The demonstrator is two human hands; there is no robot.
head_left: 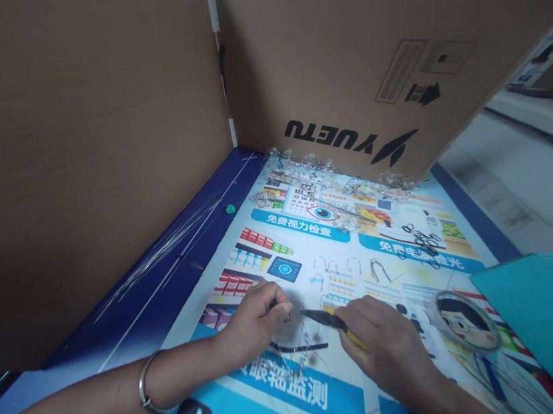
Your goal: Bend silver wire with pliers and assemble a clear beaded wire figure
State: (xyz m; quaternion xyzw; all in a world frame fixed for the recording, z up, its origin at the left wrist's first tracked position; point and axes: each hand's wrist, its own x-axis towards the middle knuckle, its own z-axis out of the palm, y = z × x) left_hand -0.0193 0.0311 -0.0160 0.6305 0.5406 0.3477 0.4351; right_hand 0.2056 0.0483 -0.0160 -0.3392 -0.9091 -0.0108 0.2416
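My left hand (256,320), with a metal bangle on its wrist, is closed in a pinch; the small thing at its fingertips is too blurred to name. My right hand (386,341) grips a pair of pliers (324,318) by their yellow handles. The dark jaws point left, close to my left fingertips. Clear and wiry small pieces (298,359) lie on the printed sheet (288,299) beneath my hands. Just beyond them are several bent wire hooks (378,270).
Tall cardboard panels (327,46) stand at the back and left. Straight wires (155,245) lie on the blue strip near a teal lump (230,208). Black rings (421,237) and clear pieces (312,169) lie farther back. A teal flat-sided object (543,322) is at right.
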